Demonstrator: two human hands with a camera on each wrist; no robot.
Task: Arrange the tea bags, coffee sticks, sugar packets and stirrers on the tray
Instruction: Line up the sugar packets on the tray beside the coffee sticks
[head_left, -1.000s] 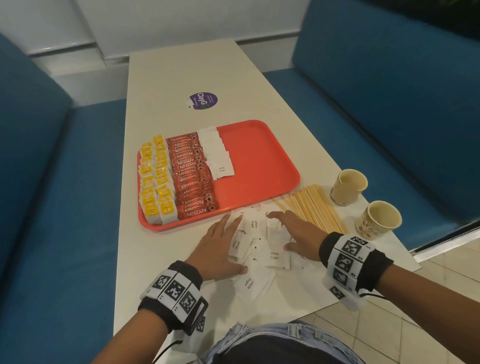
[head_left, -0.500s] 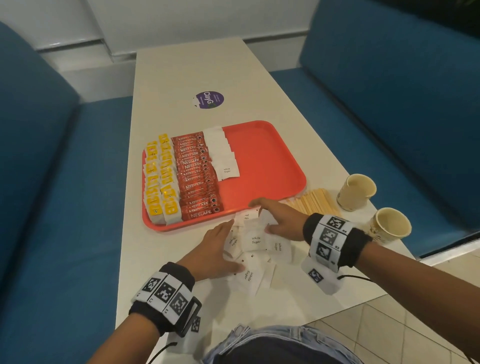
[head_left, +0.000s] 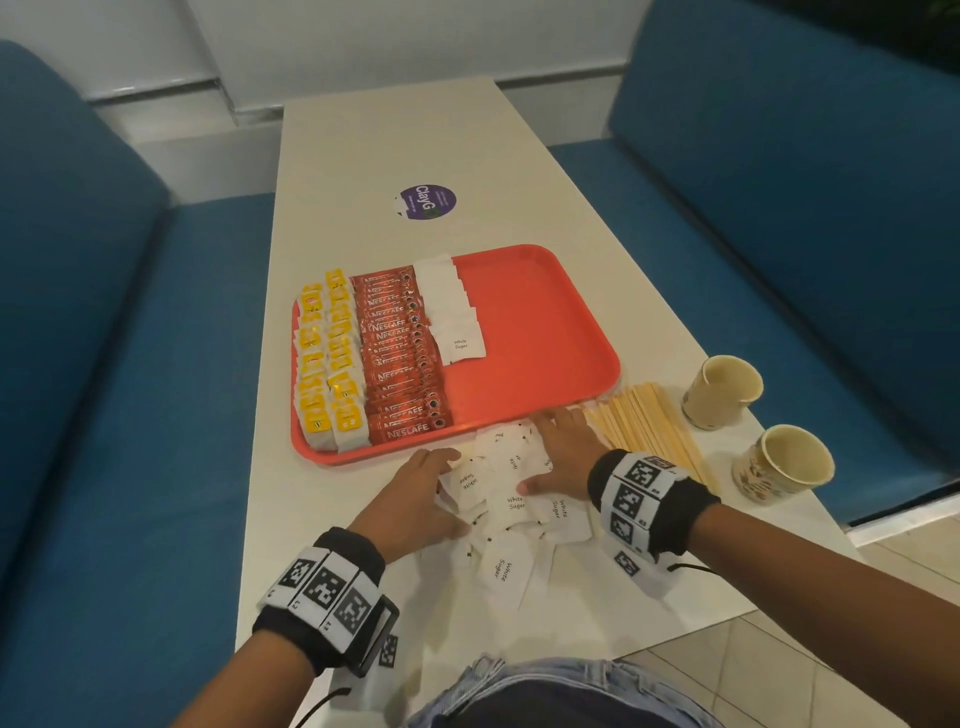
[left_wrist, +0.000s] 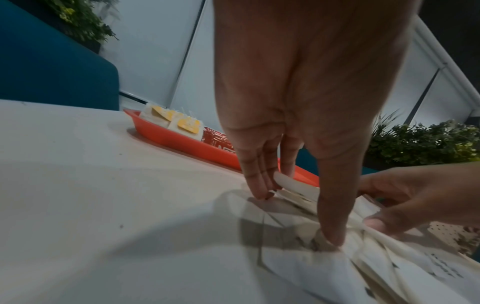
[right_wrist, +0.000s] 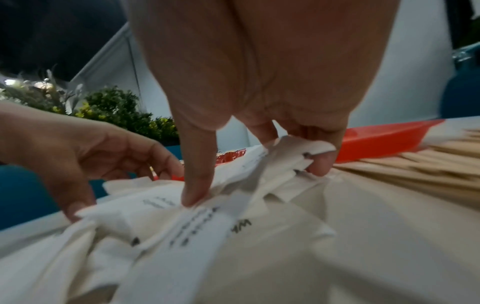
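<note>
This looks like a café or canteen booth: a long pale table (head_left: 374, 156) runs out from a white wall, with blue upholstered benches (head_left: 779, 182) facing each other on either side. A round purple sticker (head_left: 428, 201) sits on the tabletop, and a red serving tray (head_left: 545, 322) carries rows of tea bags (head_left: 327, 374), Nescafé sticks (head_left: 400, 353) and sugar packets (head_left: 452, 312), with wooden stirrers (head_left: 644, 431) and two paper cups (head_left: 722, 389) beside it. Leafy green plants (left_wrist: 426, 142) show behind the seating in the wrist views, and the floor (head_left: 779, 665) is tiled.
</note>
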